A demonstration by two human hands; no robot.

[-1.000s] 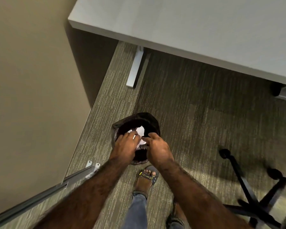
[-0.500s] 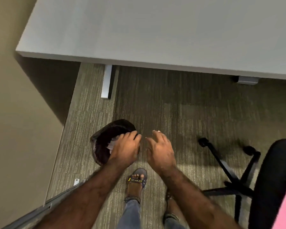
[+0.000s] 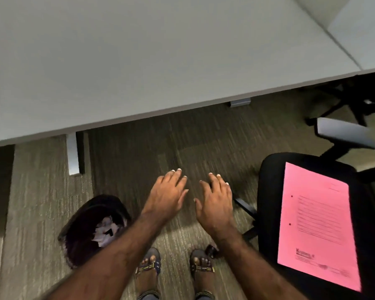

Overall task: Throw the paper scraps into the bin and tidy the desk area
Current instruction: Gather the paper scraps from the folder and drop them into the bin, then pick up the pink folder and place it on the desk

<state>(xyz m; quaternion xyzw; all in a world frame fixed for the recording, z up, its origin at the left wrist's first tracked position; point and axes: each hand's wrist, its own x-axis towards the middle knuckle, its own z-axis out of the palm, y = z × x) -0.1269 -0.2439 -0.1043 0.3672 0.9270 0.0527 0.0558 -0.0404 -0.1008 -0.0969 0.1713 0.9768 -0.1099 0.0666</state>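
A dark bin (image 3: 82, 221) stands on the carpet at the lower left, with white paper scraps (image 3: 105, 231) lying inside it. My left hand (image 3: 168, 197) hovers to the right of the bin, fingers straight and empty. My right hand (image 3: 215, 202) is beside it, also spread and empty, above the carpet. The grey desk (image 3: 149, 57) fills the top of the view.
A black office chair (image 3: 268, 191) stands at the right with a pink printed sheet (image 3: 316, 224) lying on its seat. A desk leg (image 3: 73, 154) stands left of centre. A second chair's base (image 3: 355, 100) shows at the far right. My sandalled feet (image 3: 175, 267) are below.
Both hands have left the bin's opening and moved right and up, spread open. The view swung right, bringing the chair and pink sheet into sight.
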